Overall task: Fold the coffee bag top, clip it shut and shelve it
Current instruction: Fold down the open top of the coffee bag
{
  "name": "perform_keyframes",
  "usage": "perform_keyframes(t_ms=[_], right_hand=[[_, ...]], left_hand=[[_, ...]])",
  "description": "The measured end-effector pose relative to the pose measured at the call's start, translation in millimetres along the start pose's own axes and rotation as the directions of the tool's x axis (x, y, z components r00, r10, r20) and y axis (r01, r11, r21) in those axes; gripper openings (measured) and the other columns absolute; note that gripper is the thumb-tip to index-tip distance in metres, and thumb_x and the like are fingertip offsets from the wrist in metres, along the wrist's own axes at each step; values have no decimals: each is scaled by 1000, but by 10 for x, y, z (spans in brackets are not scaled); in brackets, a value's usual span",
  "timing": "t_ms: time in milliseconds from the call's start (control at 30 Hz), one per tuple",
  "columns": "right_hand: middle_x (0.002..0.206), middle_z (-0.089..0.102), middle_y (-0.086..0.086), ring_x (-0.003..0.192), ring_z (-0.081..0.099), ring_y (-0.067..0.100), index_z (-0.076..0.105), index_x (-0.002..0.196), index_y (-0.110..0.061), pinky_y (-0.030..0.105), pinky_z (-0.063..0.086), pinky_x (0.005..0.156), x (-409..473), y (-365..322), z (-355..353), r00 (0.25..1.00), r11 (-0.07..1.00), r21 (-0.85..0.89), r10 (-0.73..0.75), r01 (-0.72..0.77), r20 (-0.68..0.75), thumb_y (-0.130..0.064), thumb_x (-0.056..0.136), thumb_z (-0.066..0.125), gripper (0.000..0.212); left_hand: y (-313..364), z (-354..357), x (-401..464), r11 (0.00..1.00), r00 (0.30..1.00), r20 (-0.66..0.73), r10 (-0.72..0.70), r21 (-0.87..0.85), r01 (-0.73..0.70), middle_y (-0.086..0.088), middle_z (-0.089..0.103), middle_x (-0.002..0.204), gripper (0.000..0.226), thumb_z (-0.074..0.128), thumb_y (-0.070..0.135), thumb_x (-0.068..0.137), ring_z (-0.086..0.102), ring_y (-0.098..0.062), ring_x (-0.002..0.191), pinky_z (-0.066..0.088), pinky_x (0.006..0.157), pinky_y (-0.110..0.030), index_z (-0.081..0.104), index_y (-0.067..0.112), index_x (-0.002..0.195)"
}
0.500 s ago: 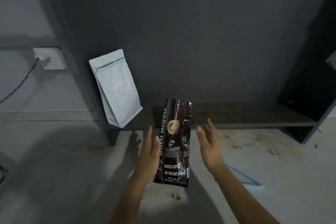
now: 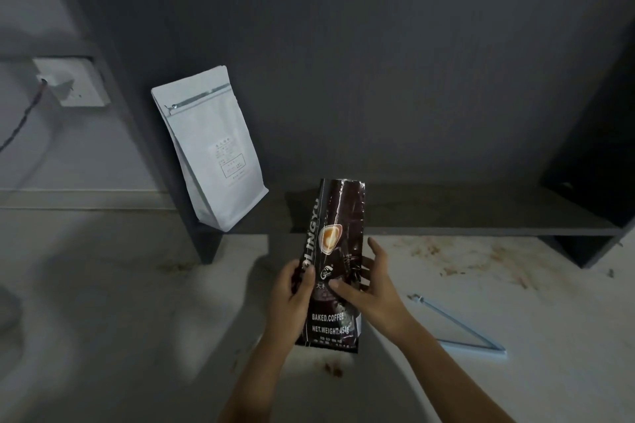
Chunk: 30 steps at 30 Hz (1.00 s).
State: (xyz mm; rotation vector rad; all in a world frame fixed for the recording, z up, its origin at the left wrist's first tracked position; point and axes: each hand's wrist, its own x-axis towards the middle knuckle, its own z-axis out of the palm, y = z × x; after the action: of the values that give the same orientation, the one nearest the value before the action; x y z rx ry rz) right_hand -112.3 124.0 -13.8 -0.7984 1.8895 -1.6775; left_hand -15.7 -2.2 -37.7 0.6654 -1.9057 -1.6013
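Before the dark shelf (image 2: 446, 213), the upright dark coffee bag (image 2: 335, 271) stands on the table (image 2: 515, 285), top unfolded, contents unseen. Left hand (image 2: 292, 295) grips its edge; right hand (image 2: 369, 288) clasps its other side. On the shelf's left end leans a white bag (image 2: 213, 148), sealed.

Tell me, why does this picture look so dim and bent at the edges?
Head view: dim light with soft shadows on the table; glare streaks on the dark coffee bag; the wide lens bends the shelf lines; the wall socket looks soft.
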Motion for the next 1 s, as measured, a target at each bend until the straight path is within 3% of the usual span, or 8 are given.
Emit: perform_keyframes(t_ms=[133, 267, 433, 533, 600, 733, 867, 1000], right_hand=[[112, 50, -17, 99, 53, -17, 7, 136, -32, 3, 46, 72, -132, 2, 12, 999, 998, -54, -25, 26, 21, -24, 62, 84, 107], [118, 51, -10, 105, 54, -8, 8, 138, -34, 9, 49, 78, -313, 12, -42, 998, 997, -71, -25, 29, 56, -29, 49, 90, 121], [122, 50, -11, 110, 52, -5, 16, 135, -29, 8, 47, 80, -552, 18, -107, 981, 989, -117, -73, 95, 180, -18, 49, 91, 115], [117, 55, -14, 106, 55, -5, 27, 129, -30, 8, 48, 78, -688, 60, -101, 987, 985, -134, -89, 107, 131, -21, 46, 92, 106], [107, 63, -14, 100, 60, -1, 40, 117, -40, 14, 52, 74, -763, 82, -89, 996, 987, -137, -82, 84, 24, -31, 43, 92, 91], [89, 72, -20, 83, 67, -1, 56, 93, -40, 13, 54, 64, -835, 119, -40, 990, 985, -156, -88, 70, -111, -28, 48, 88, 57], [90, 74, -3, 83, 69, 9, 63, 94, -26, 26, 57, 73, -853, 75, -59, 994, 994, -92, -65, 58, -82, -16, 54, 88, 47], [85, 76, -5, 78, 71, 11, 69, 87, -24, 19, 56, 66, -843, -53, -154, 986, 988, -91, -135, 126, -99, -11, 58, 85, 35]], left_hand=[[-49, 22, -164, 997, 998, -63, 12, -70, -17, -8, 67, 99, 26, 56, 48, 84, 68, -13, 87, 53, 64, -12, 52, 26, 97], [-40, 20, -363, 993, 998, 29, 51, -110, -48, 4, 57, 109, 97, 58, 82, 56, 62, 12, 90, 50, 69, -7, 38, 13, 121], [-34, -21, -416, 957, 963, 257, 82, -291, -3, -18, 63, 114, 110, 84, 65, 40, 64, -22, 105, 54, 85, -34, 43, 3, 122], [-18, -12, -485, 931, 930, 359, 72, -358, 66, -30, 55, 124, 126, 93, 50, 33, 56, -37, 115, 46, 95, -53, 34, -5, 130], [-14, 4, -543, 940, 947, 318, 46, -333, 66, -18, 66, 119, 116, 94, 47, 31, 60, -32, 114, 50, 92, -48, 44, 1, 125], [-6, 86, -694, 988, 998, 57, -17, -150, 26, 6, 78, 81, 70, 95, 32, 36, 71, 1, 76, 54, 60, -12, 62, 19, 96], [39, 137, -777, 988, 995, -53, -84, -137, 76, 9, 74, 72, 47, 89, -2, 55, 70, 2, 64, 51, 51, -10, 66, 16, 91], [165, 65, -733, 991, 999, 47, -21, -135, 28, 15, 77, 75, 47, 88, 17, 48, 72, -3, 71, 55, 58, -16, 64, 22, 88]])
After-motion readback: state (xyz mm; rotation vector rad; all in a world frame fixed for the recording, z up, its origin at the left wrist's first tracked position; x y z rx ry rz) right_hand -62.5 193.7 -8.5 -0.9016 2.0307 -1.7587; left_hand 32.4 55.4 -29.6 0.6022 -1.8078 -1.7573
